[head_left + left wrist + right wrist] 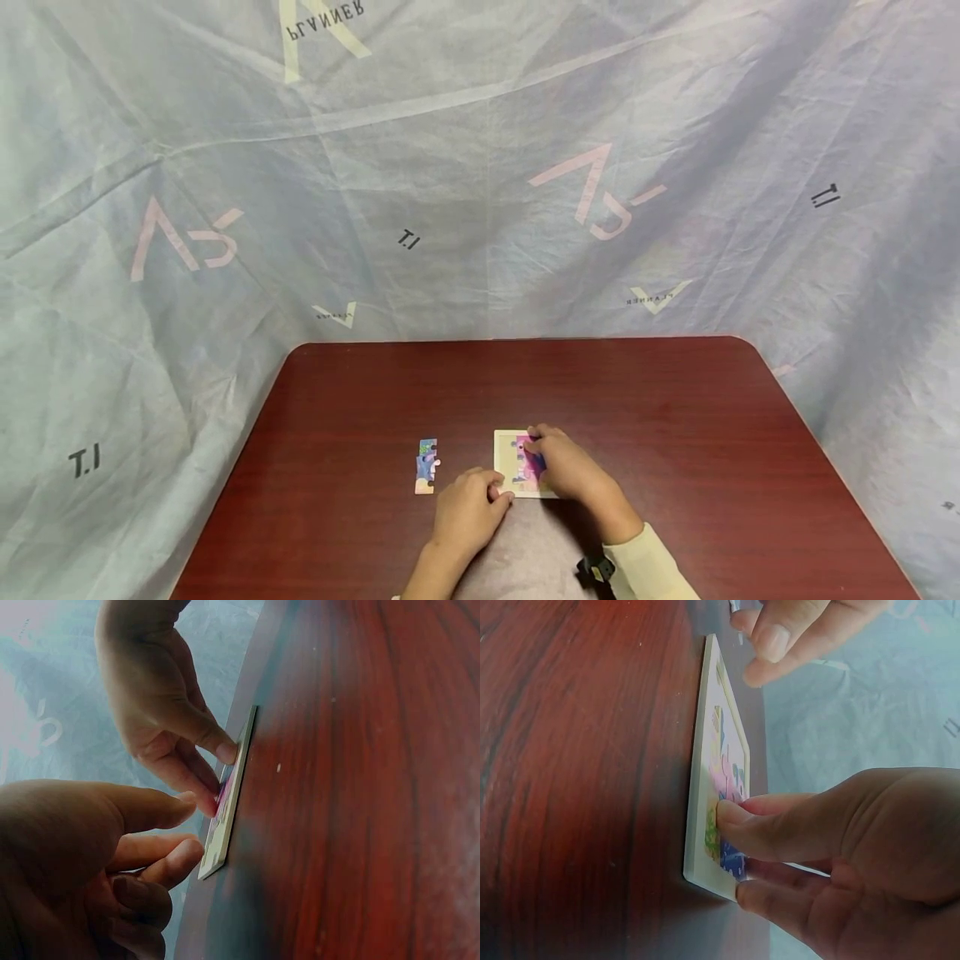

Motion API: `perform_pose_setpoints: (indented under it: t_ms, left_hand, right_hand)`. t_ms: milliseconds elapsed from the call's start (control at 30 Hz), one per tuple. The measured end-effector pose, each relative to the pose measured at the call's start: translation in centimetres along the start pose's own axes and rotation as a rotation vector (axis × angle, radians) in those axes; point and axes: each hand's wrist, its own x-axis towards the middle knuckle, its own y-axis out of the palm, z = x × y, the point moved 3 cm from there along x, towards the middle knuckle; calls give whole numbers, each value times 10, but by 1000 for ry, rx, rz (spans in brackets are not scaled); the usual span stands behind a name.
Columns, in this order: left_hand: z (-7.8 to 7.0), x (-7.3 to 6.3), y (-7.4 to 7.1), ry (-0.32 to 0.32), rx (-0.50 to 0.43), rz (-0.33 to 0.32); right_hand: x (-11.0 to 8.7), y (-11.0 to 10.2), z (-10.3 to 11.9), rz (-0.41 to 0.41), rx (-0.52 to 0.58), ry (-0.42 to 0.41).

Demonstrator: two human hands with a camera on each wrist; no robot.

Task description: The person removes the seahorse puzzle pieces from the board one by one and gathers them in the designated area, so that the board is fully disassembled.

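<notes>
From where I stand, the puzzle tray (505, 468) lies flat on the red-brown table (337, 408), close to the person. Pink and purple pieces (522, 471) fill part of it; a strip along its left side is bare. The right hand (573, 471) comes over the tray from the right, thumb and fingers spread across the picture, their tips on the pieces and at the rim. Whether they also pinch a piece, I can't tell. The left hand (467, 510) is at the near left corner, thumb and forefinger a little apart with nothing between them, close to the rim. Off to the left, apart from the tray, lie the loose pieces (425, 473), bunched together.

To do this well, I'd have the left fingertips steady that corner so the tray can't slide while the right hand works. Line up knob and notch first, then press straight down with the pads; pushing sideways could ride one piece over another. The thin pieces probably lift easily, so the right fingers ought to come away gently, straight up.
</notes>
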Motion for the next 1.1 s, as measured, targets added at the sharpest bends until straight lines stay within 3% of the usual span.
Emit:
perform_pose_setpoints:
  t_ms: [500,800,1100]
  left_hand:
    - [-9,8,18,-21,41,57]
    - [-11,10,17,8,57,28]
    - [-13,16,15,5,47,10]
  right_hand:
    - [-4,-1,1,-41,-32,-64]
    - [-3,-1,1,-59,-55,-86]
    - [0,-3,1,-56,-51,-59]
